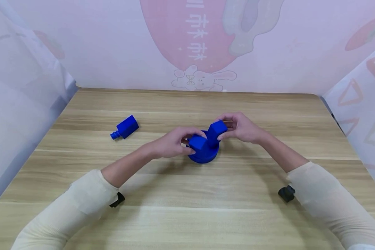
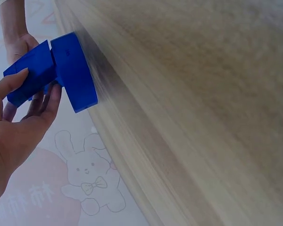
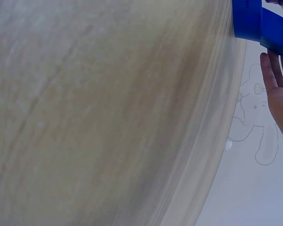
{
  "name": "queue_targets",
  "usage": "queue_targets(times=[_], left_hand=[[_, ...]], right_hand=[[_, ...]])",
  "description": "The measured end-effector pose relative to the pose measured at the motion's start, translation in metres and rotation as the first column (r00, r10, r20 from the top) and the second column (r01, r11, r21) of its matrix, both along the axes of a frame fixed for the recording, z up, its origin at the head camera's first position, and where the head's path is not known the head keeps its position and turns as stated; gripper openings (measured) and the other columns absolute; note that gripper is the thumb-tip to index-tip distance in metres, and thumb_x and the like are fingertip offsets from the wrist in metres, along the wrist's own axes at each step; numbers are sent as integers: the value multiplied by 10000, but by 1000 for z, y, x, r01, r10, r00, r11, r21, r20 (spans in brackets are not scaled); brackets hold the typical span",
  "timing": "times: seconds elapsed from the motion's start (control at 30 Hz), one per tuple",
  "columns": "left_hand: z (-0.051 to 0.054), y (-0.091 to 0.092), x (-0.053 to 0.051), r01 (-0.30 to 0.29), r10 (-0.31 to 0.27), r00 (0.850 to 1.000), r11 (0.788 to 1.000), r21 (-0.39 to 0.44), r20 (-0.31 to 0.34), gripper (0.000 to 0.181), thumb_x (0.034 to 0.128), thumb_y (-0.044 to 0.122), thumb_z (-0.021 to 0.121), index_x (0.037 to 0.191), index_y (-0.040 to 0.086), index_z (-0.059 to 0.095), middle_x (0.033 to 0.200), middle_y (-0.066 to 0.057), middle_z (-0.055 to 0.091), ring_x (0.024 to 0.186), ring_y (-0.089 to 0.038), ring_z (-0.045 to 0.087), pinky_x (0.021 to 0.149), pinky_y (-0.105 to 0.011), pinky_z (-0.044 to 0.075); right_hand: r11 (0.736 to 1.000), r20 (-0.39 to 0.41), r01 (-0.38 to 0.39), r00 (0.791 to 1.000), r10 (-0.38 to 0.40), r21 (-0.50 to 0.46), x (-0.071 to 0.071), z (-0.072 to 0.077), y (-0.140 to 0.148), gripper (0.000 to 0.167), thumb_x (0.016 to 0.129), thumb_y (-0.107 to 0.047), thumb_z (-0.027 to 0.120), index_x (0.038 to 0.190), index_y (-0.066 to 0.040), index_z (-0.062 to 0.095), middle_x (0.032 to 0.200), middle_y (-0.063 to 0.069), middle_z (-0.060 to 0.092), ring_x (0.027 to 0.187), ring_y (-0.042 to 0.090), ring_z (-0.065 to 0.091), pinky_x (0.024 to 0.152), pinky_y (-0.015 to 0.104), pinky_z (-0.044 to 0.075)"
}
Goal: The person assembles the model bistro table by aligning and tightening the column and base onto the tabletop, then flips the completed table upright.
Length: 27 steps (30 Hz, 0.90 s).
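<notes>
Two of the three blue blocks are at the round blue base (image 1: 203, 158), which sits on the table (image 1: 206, 215) near its middle, so the work looks roughly two-thirds along. The left hand (image 1: 174, 143) holds the left block (image 1: 197, 142), its thumb on the near side and its fingers beyond, spread only as wide as the block. The right hand (image 1: 245, 129) has thumb and fingers about the right block (image 1: 218, 128), which rises from the far right part of the base, in a similarly narrow grip. The lower ends of both are hidden, so I cannot tell whether either is fully seated. What seems left is the third block (image 1: 127, 127), lying on its side to the left, well apart from the base, its narrow stepped neck (image 1: 115, 135) pointing left and toward the near edge; neither hand touches it. Counted up, there are three blocks, two held and one loose, one round base, two bare hands and two pale sleeves (image 1: 78, 198).
</notes>
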State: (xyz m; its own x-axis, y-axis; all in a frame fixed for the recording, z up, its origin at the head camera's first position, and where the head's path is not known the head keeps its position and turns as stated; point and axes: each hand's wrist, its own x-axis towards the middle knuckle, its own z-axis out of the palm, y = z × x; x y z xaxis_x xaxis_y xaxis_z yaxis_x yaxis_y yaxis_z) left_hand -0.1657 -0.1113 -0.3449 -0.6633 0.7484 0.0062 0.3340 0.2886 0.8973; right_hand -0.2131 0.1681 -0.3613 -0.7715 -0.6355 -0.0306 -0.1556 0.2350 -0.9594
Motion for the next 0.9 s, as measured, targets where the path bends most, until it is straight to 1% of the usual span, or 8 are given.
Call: queue_targets(times=[0.1,0.23,0.3,0.4,0.5,0.6,0.73,0.9], left_hand=[[0,0,0,-18,18,1000,1000,-20,2,453,893,-90,702,1330,-35,595,1413,-216,586,1217,-354,610,1021,-475,539],[1,1,2,-108,108,994,993,-50,10,566,845,-32,815,1347,-39,553,1409,-200,581,1234,-355,592,1032,-459,534],[1,2,4,-162,163,986,985,-56,18,611,821,16,861,1332,-42,532,1358,-193,593,1211,-341,591,1018,-440,541],[2,4,6,-242,244,969,968,-72,30,622,809,102,895,1297,-27,531,1287,-163,611,1165,-313,597,965,-398,564],[2,6,7,-287,290,957,954,-91,29,591,808,167,903,1251,-4,551,1231,-141,631,1120,-291,610,906,-361,583],[2,7,8,-295,298,954,951,-96,24,531,814,188,899,1193,14,571,1201,-139,653,1080,-280,630,862,-336,592],[0,10,8,-299,301,953,951,-74,27,460,819,151,888,1142,14,593,1180,-150,660,1035,-272,640,828,-318,589],[-1,11,7,-300,301,953,953,-33,33,463,822,91,861,1213,-20,641,1218,-160,673,1052,-283,640,865,-347,582]], right_hand=[[1000,-3,1,1000,-1,3,0,0,0,409,861,104,777,1234,121,608,1218,213,661,1114,286,670,926,327,589],[1000,1,3,1000,-3,8,1,1,0,408,860,104,778,1230,118,607,1212,211,663,1109,294,672,926,333,590],[1000,1,4,1000,-4,10,1,1,0,411,857,106,779,1231,118,608,1217,213,661,1118,301,669,931,336,588],[1000,-4,3,1000,-3,11,1,1,0,413,856,103,782,1233,116,613,1226,211,661,1130,304,666,937,335,586],[1000,-3,1,1000,-1,7,0,1,0,422,853,106,783,1240,117,614,1228,212,663,1128,297,668,937,337,586],[1000,0,-1,1000,1,3,1,0,1,425,851,114,781,1241,121,613,1224,215,663,1116,287,674,934,340,588],[1000,1,-3,1000,3,-3,1,0,1,427,848,120,780,1240,124,611,1222,215,662,1113,277,678,930,340,590],[1000,3,-9,1000,9,-12,0,0,1,413,854,117,776,1232,125,611,1213,205,665,1106,263,680,926,334,590]])
